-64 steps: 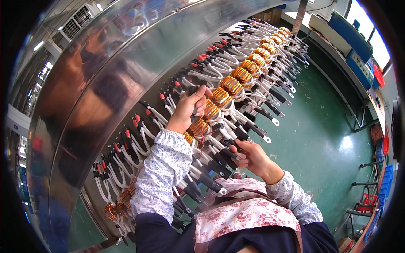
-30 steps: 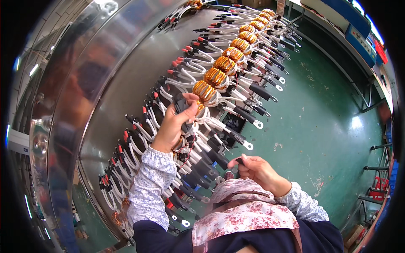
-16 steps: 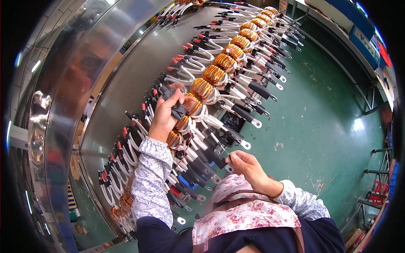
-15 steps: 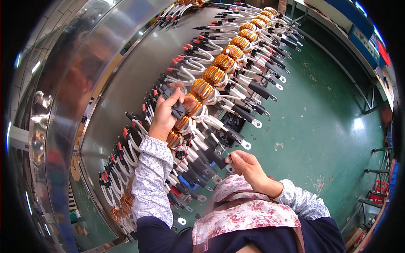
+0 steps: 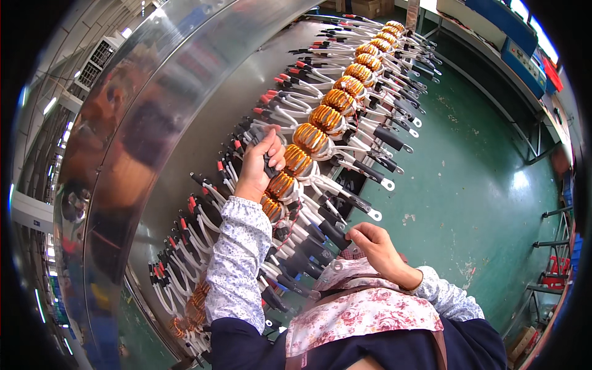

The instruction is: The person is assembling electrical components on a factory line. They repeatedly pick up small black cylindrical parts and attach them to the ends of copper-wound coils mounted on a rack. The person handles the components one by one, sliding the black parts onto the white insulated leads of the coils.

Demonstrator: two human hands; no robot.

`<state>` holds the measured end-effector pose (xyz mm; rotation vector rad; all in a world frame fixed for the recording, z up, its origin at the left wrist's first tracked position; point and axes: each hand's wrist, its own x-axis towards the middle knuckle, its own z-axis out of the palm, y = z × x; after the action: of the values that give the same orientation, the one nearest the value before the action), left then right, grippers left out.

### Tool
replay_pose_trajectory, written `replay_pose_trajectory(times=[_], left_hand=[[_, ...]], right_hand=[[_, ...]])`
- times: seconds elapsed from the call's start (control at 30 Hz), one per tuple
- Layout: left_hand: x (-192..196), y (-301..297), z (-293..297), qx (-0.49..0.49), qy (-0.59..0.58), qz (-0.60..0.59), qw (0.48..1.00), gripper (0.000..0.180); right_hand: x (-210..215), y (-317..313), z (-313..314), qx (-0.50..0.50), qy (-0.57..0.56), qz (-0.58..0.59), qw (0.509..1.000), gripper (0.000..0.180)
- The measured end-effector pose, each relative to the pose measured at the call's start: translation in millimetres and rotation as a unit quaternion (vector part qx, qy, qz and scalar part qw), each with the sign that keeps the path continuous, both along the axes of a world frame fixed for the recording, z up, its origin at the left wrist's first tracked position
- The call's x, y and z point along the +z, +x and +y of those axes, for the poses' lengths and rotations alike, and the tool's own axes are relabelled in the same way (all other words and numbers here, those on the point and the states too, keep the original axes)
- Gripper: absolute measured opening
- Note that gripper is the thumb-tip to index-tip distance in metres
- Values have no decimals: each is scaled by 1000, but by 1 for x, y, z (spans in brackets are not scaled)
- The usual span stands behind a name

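Observation:
A long row of copper-wound ring coils (image 5: 310,139) runs from the near left to the far right, with white cables (image 5: 319,183) sticking out on both sides. My left hand (image 5: 261,161) is closed over the row's left side around several short black sleeve pieces (image 5: 269,168), mostly hidden by the fingers. On the right side, the thumb and fingertips of my right hand (image 5: 377,250) are pinched together at a black sleeve (image 5: 335,235) around a cable end. Metal ring lugs (image 5: 374,214) tip the neighbouring cables. Red and black tips (image 5: 269,95) end those on the left.
The coils lie along a metal table (image 5: 185,148), beside a shiny curved metal panel (image 5: 139,123) on the left. A dark bin (image 5: 350,180) sits partly hidden under the cables. Green floor (image 5: 444,185) stretches to the right, toward a workbench with a blue machine (image 5: 525,65).
The view has shifted, so the coils appear farther right and lower. My left hand has closed more over the black pieces. My right hand stays at the cable ends.

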<state>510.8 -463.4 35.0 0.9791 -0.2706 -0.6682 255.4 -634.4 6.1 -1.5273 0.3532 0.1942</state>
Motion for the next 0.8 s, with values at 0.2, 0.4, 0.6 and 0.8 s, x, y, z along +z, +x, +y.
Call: replay_pose_trajectory(times=[0.2, 0.4, 0.6, 0.8], left_hand=[[0, -5, 1, 41, 19, -19, 999, 18], [2, -3, -1, 33, 5, -21, 999, 19], [-4, -1, 3, 40, 6, -26, 999, 20], [1, -6, -2, 38, 1, -29, 999, 18]], right_hand=[[7, 5, 7, -24, 22, -40, 999, 29], [-18, 40, 13, -63, -32, -49, 996, 33], [-9, 25, 12, -31, -185, -81, 979, 38], [-15, 48, -7, 41, 366, 72, 927, 28]])
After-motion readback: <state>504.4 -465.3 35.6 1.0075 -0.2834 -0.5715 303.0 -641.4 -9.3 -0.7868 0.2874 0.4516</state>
